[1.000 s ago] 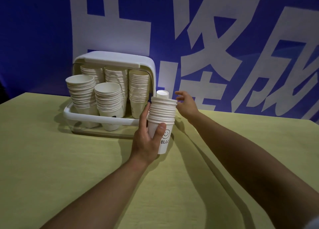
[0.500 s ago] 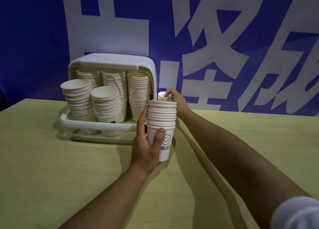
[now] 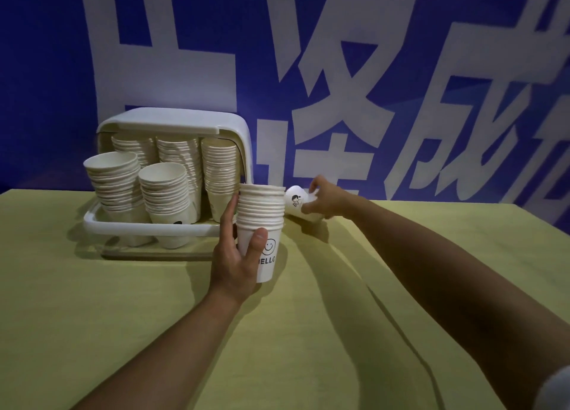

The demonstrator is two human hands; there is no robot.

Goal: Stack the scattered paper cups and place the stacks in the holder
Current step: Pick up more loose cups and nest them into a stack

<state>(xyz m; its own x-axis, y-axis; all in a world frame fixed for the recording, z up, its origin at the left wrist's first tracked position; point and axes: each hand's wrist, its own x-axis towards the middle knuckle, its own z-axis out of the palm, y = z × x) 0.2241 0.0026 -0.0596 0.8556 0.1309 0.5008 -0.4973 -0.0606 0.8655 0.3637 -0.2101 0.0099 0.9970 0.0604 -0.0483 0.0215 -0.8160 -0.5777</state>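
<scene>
1. The stack of paper cups (image 3: 261,221) stands upright in the left hand (image 3: 236,263), mouths up. The thumb presses the front of the bottom cup beside its smiley print, and the other fingers run up the stack's far-left side. This low grip leaves the open top free, probably so another cup can drop in.

2. A single loose cup (image 3: 298,205) lies tilted on its side, just right of the stack's rims and apart from them. The right hand (image 3: 327,200) has its fingertips curled around the cup's rim end, thumb below and fingers above. The hold looks light; whether the cup is lifted off the table (image 3: 92,317) cannot be told.

3. The cup's base points toward the stack, so the person would likely need to turn it upright before nesting it.

4. Left of the left hand's fingers sits the holder (image 3: 172,122), its white lid raised. Three tall stacks fill its back row and two shorter ones stand in front, leaving a free place at front right, nearest the held stack.
</scene>
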